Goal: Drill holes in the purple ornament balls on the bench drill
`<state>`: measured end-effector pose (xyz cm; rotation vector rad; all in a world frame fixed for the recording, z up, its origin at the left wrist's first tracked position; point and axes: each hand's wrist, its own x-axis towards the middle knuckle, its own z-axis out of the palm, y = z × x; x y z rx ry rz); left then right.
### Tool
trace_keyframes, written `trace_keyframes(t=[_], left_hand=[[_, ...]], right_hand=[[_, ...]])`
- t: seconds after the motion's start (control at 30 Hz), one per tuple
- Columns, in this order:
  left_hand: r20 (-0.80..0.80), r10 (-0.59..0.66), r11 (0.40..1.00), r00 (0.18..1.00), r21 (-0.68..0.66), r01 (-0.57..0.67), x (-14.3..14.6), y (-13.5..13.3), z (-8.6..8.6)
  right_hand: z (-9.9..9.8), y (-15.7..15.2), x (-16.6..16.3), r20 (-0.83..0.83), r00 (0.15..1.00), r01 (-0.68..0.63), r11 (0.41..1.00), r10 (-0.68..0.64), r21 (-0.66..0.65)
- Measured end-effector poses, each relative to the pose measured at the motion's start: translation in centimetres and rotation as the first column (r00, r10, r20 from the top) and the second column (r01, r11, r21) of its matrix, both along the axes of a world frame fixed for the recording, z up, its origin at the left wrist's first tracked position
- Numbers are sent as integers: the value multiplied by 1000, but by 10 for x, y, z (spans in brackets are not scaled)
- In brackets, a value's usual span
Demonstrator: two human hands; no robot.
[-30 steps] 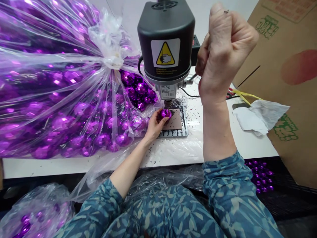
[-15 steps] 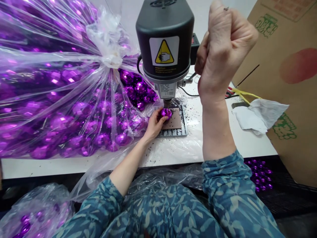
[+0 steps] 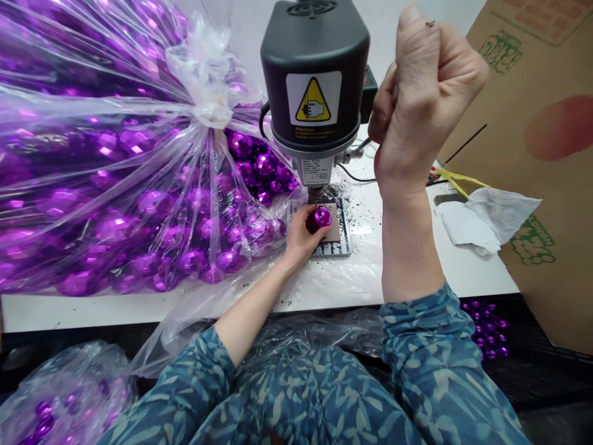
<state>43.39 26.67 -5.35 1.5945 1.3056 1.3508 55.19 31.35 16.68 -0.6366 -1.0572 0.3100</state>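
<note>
The right hand (image 3: 428, 105) is a fist beside the drill (image 3: 315, 55); whether it grips the lever (image 3: 364, 146) is hidden. Lower and apart, the left hand (image 3: 301, 238) clasps a ball (image 3: 323, 216) over the board (image 3: 332, 234). A bag (image 3: 139, 154) bulges to its left; a box (image 3: 556, 204) stands right of both.

The left hand (image 3: 301, 238) is resting below the drill head (image 3: 315, 80), fingers bending; the right hand (image 3: 426, 102) is clenching beside it.

This place seems to be a workshop: a drill (image 3: 315, 62) with warning label (image 3: 314, 100) stands on a white table (image 3: 484, 275), dark chips (image 3: 356, 209) lie around it, and a bag (image 3: 199, 71) of purple balls (image 3: 264, 163) is beside it.
</note>
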Motion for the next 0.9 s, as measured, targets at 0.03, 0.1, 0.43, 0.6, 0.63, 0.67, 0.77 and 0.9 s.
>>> trace_keyframes(t=[0.03, 0.1, 0.43, 0.6, 0.63, 0.67, 0.77, 0.9], left_hand=[[25, 3, 1000, 1000, -16, -2, 0, -1, -2], [96, 10, 998, 995, -67, -3, -1, -1, -6], [94, -35, 997, 995, -60, 41, -15, 6, -13], [71, -12, 999, 997, -35, 15, -14, 5, -12], [63, -12, 999, 998, -31, 14, -14, 4, -11], [55, -14, 1000, 998, -26, 16, -13, 4, -11], [40, -19, 1000, 999, -17, 19, -13, 3, -8], [41, -12, 1000, 999, -20, 13, -13, 2, -6]], right_hand=[[1, -2, 0, -12, 1000, -14, 1000, 14, -4], [1, -3, 0, -25, 999, -29, 999, 29, 16], [-7, 7, 1, 22, 1000, -7, 992, 5, 123], [-18, -12, -2, 22, 999, 44, 978, -50, 202], [-21, -18, -3, 14, 998, 58, 978, -63, 202], [-26, -25, -4, 4, 997, 75, 980, -77, 185], [-41, -39, -4, -28, 996, 84, 991, -81, 109], [-57, -45, 0, -66, 997, 39, 995, -33, 94]])
